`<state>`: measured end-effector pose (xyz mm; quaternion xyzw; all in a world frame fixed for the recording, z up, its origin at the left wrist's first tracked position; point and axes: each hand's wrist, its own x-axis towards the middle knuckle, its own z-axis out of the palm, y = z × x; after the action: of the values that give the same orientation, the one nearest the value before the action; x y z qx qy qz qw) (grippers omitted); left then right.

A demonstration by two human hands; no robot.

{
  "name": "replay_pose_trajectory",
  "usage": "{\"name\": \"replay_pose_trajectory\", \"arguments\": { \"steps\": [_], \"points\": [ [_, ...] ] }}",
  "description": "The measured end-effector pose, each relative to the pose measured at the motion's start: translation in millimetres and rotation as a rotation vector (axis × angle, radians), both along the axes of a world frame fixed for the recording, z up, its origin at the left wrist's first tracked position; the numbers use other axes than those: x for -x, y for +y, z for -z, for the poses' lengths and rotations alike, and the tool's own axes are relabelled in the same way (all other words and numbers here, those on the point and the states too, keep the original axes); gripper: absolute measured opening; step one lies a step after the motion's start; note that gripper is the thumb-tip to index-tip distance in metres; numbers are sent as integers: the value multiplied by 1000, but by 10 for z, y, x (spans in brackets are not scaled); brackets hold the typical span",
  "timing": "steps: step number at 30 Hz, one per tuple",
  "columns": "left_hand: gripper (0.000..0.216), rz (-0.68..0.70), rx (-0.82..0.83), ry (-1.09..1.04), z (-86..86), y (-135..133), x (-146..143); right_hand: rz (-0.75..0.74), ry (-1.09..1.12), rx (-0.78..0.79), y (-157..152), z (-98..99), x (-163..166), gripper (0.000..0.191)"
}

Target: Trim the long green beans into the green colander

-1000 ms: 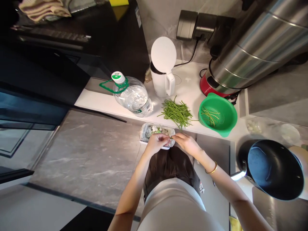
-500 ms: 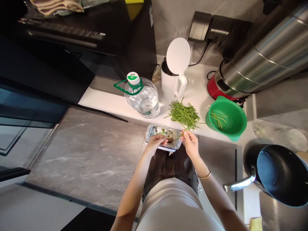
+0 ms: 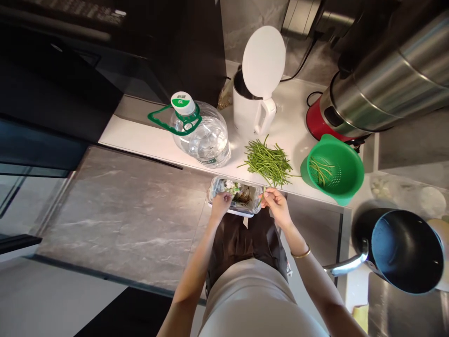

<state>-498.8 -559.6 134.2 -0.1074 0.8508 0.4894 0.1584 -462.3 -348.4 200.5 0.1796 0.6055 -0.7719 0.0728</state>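
My right hand [image 3: 277,206] pinches a thin green vegetable stem [image 3: 261,200] at the right end of a lined bin [image 3: 234,213]. Over the bin's left part is my left hand [image 3: 220,205], its fingers drawn together; whether anything is between the fingertips is hidden. Inside the bin lie white and green scraps [image 3: 231,186] and brown waste. Just beyond it, on the counter, rests a loose pile of green stems [image 3: 268,161]. A green colander [image 3: 342,187] to the right holds several short stem pieces [image 3: 320,171].
Left of the pile stands a large water bottle [image 3: 206,135] with a green handle. Behind is a white kettle [image 3: 247,114], lid up. A red-based steel appliance [image 3: 324,117] stands back right. A dark pan [image 3: 407,250] sits at right, handle toward me.
My left hand has moved left, away from my right hand, to the left part of the bin. My right hand keeps its pinch on the stem. The camera view has shifted slightly.
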Motion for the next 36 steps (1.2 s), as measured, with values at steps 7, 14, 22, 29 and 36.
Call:
{"name": "replay_pose_trajectory", "arguments": {
  "steps": [7,14,22,29,36],
  "points": [
    [36,36,-471,-190,-527,319,-49,-182,13,-299,-102,189,-97,20],
    [35,4,-593,-311,-759,359,-25,-309,264,-643,-51,108,-128,22],
    [32,69,-598,-348,-770,367,-38,-261,383,-690,-47,90,-155,19],
    [33,83,-654,-363,-761,366,-30,-92,208,-464,-117,228,-199,19],
    [30,112,-724,-362,-807,384,-3,38,46,-117,-188,180,-148,17]
  ]
}}
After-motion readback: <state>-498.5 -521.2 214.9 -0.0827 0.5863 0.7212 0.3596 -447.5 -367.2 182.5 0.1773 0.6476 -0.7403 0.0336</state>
